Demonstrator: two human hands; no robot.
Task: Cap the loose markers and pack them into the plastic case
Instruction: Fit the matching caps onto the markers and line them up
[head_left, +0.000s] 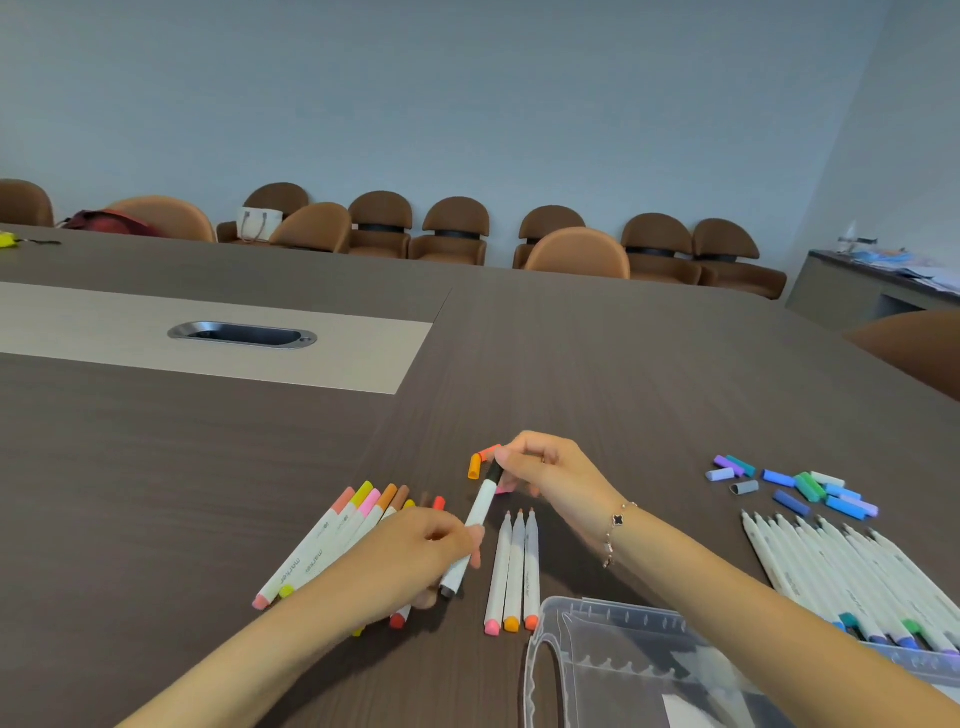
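Observation:
My left hand (421, 556) grips the lower barrel of a white marker (480, 512) with a black cap. My right hand (545, 473) pinches that black cap at the marker's top end. A row of capped markers (332, 540) in pink, yellow and orange lies to the left, partly under my left hand. Three uncapped markers (514, 566) lie side by side between my hands. Loose orange and red caps (480, 460) sit just beyond my right hand's fingers. The clear plastic case (623, 660) stands open at the near right.
Several uncapped markers (841, 571) with blue, green and purple ends lie at the far right, some resting on the case edge. A pile of loose blue, green and purple caps (795, 486) lies beyond them. The dark wooden table (597, 364) stretches ahead, with chairs behind.

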